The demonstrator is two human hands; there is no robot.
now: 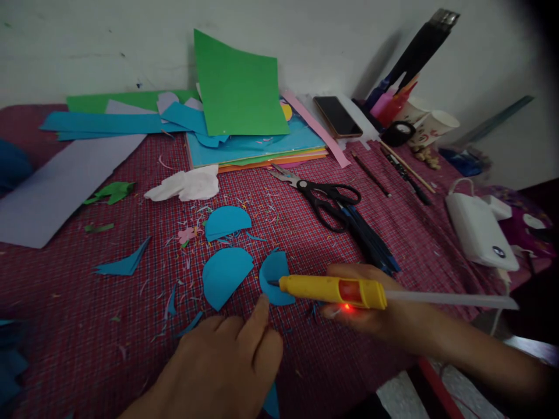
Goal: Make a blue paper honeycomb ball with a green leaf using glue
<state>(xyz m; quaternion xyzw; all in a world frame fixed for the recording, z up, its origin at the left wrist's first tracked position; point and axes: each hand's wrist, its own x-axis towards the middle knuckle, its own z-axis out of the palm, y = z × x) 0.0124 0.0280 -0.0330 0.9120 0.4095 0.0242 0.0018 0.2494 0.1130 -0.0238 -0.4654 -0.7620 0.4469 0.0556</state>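
Note:
My right hand (pixel 375 326) is wrapped round a yellow glue gun (pixel 314 288) with a red light glowing on it and a pale glue stick (pixel 449 298) sticking out of its back. The gun's dark nozzle is over a blue paper piece (pixel 276 266) with a slit-like notch, lying on the cloth. My left hand (pixel 227 361) rests on the table, its index finger stretched to that piece's lower edge and its other fingers bent, holding nothing. Beside it lie a stack of blue rounded paper cut-outs (pixel 225 276) and a blue half circle (pixel 227 223).
Black-handled scissors (pixel 321 189) lie behind the gun. Further back are coloured paper sheets (pixel 240 87), a phone (pixel 338 116) and paper cups (pixel 437 127). A white power device (pixel 480 230) stands at right. Paper scraps litter the checked cloth (pixel 144 326).

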